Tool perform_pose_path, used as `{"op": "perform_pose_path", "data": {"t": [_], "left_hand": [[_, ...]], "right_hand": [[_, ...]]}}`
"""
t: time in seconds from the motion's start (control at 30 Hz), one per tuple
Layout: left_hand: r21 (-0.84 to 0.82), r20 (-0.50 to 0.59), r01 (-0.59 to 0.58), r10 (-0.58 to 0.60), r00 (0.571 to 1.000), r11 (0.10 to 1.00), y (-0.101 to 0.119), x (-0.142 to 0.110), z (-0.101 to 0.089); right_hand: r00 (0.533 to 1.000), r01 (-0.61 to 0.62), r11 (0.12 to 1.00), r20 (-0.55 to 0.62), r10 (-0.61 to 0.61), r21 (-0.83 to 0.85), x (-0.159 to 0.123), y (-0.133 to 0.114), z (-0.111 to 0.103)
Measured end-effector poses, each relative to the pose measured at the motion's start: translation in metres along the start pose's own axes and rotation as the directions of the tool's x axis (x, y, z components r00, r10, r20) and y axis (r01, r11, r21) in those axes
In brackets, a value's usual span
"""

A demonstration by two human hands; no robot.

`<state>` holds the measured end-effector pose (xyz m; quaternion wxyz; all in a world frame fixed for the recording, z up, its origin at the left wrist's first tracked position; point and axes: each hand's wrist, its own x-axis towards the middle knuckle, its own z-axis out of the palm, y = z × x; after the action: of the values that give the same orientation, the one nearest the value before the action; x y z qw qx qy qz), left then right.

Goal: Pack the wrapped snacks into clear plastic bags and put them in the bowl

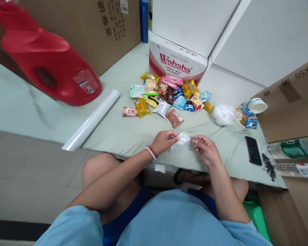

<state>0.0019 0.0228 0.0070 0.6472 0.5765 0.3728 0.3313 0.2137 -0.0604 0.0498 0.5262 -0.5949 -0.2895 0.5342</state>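
A small, crumpled piece of clear plastic [184, 138] lies low over the cloth-covered front edge, between my two hands. My left hand [165, 141] pinches it at its left side between thumb and forefinger. Just off its right side, my right hand [206, 149] has thumb and fingertips pressed together; whether a thin edge of the plastic is between them cannot be made out. Right beyond the hands lies a brown snack packet [174, 118], with a silver-white packet [162, 108] behind it. A heap of colourful wrapped snacks [170, 92] spreads out farther back.
A Wahaha carton [178, 63] stands behind the snacks. On the left are a red jug [66, 75] and a white roll [92, 119]. To the right lie a white plastic bag [224, 114], a paper cup [257, 105], a black phone [253, 150] and clear bottles [272, 149].
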Motion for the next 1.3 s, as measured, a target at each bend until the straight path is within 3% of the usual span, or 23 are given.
{"op": "perform_pose_path", "data": {"t": [0.1,0.2,0.3,0.4,0.5,0.6,0.73,0.87,0.93,0.97,1.03,1.1,1.17,1.23,1.3], "left_hand": [[-0.042,-0.046,0.044,-0.046,0.998,0.998,0.001,0.003,0.002],[-0.051,-0.081,0.051,-0.055,0.995,0.997,0.001,0.003,0.006],[0.029,-0.063,-0.024,0.025,0.998,0.999,0.001,0.001,0.009],[0.078,-0.042,-0.089,0.093,0.995,0.993,0.001,-0.001,0.009],[0.045,-0.045,-0.087,0.089,0.995,0.995,0.002,0.0,0.006],[-0.067,-0.018,-0.045,0.044,0.999,0.997,0.006,0.003,0.003],[-0.288,0.022,0.049,-0.044,0.999,0.956,0.011,0.003,0.005],[-0.487,0.094,0.185,-0.16,0.983,0.853,0.01,0.002,0.01],[-0.548,0.123,0.242,-0.21,0.97,0.8,0.008,0.003,0.011],[-0.567,0.123,0.257,-0.228,0.966,0.782,0.006,0.003,0.011],[-0.586,0.1,0.265,-0.256,0.962,0.766,0.004,0.005,0.012],[-0.579,0.072,0.261,-0.27,0.96,0.773,0.002,0.006,0.012],[-0.559,0.051,0.246,-0.263,0.963,0.792,0.001,0.006,0.013],[-0.544,0.04,0.23,-0.249,0.968,0.807,0.0,0.006,0.013],[-0.528,0.017,0.212,-0.24,0.971,0.822,0.0,0.006,0.013]], "right_hand": [[0.998,0.014,1.0,-0.06,-0.013,0.018,-0.005,0.001,-0.001],[0.999,-0.013,0.998,-0.038,0.011,-0.054,-0.008,0.009,0.011],[0.998,0.068,0.981,0.021,-0.065,-0.18,-0.007,0.018,0.025],[0.98,0.191,0.933,0.002,-0.2,-0.306,-0.002,0.018,0.029],[0.985,0.157,0.958,-0.037,-0.17,-0.239,0.001,0.009,0.02],[0.999,0.05,0.998,0.005,-0.05,-0.033,-0.001,-0.001,0.004],[0.998,-0.012,0.989,0.063,0.003,0.147,-0.007,-0.006,-0.013],[0.996,-0.049,0.993,0.082,0.04,0.111,-0.009,0.001,-0.022],[1.0,0.015,1.0,-0.011,-0.015,-0.009,-0.01,0.007,-0.025],[0.991,0.096,0.99,-0.082,-0.104,-0.101,-0.011,0.009,-0.025],[0.913,0.312,0.898,-0.165,-0.374,-0.31,-0.016,0.014,-0.024],[0.808,0.495,0.717,-0.044,-0.587,-0.491,-0.022,0.016,-0.018],[0.753,0.599,0.518,0.209,-0.624,-0.61,-0.027,0.018,-0.007],[0.726,0.652,0.363,0.409,-0.554,-0.666,-0.029,0.019,0.005],[0.714,0.669,0.32,0.461,-0.526,-0.671,-0.027,0.019,0.013]]}}
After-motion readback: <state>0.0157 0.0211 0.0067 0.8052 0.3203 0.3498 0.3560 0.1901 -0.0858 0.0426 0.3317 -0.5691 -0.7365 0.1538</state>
